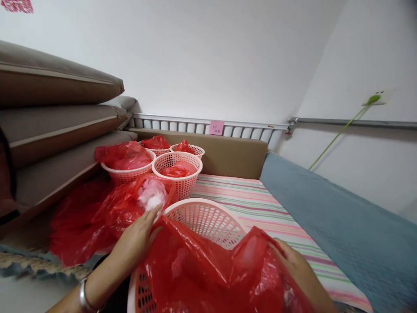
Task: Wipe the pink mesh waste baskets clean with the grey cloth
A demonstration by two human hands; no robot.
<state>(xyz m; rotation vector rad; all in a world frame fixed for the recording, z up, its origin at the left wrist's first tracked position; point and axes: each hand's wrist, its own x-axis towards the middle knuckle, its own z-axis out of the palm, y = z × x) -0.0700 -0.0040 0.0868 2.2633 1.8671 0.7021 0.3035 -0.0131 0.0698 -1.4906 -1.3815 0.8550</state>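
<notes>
A red plastic bag (208, 274) drapes over the near side of a pink perforated basket (202, 215) right in front of me. My right hand (295, 261) grips the bag's right side, its fingertips partly behind the plastic. My left hand (140, 237), with a silver bangle on the wrist, reaches past the basket's left rim with fingers stretched out. Its fingertips are at a white and pink fluffy bundle (152, 194), which shows in the mouth of another red bag (107, 213) on the left. Whether the left hand also touches the near bag is unclear.
Behind stand several more pink baskets (187, 184) holding red bags. They rest on a striped sheet (244, 200). Stacked cushions (61, 117) rise at the left, a blue padded edge (312, 208) runs along the right, and a radiator (182, 126) lines the back wall.
</notes>
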